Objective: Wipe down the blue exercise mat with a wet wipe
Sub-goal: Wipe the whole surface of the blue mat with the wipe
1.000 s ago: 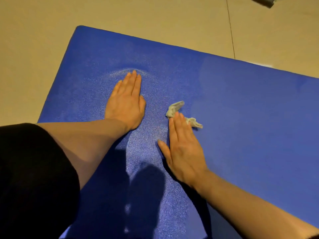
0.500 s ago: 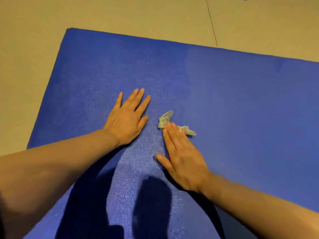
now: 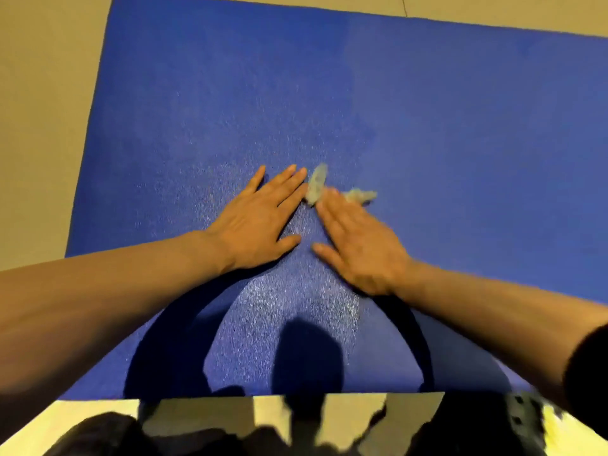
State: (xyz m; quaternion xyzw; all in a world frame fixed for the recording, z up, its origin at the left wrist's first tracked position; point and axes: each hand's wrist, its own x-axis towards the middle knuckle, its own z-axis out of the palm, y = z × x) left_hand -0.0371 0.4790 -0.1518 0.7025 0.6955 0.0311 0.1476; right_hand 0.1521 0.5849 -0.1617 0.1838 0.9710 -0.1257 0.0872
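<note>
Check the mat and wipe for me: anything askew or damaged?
Only the wet wipe: crumpled into a twisted wad under the right hand's fingertips rather than spread flat. The blue mat shows no damage.

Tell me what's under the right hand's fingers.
The crumpled wet wipe pokes out on both sides of the right hand, on the blue mat. Its middle is covered.

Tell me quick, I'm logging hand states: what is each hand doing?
Left hand: open, flat on the blue mat.
Right hand: open, straight fingers pressing the wet wipe.
</note>
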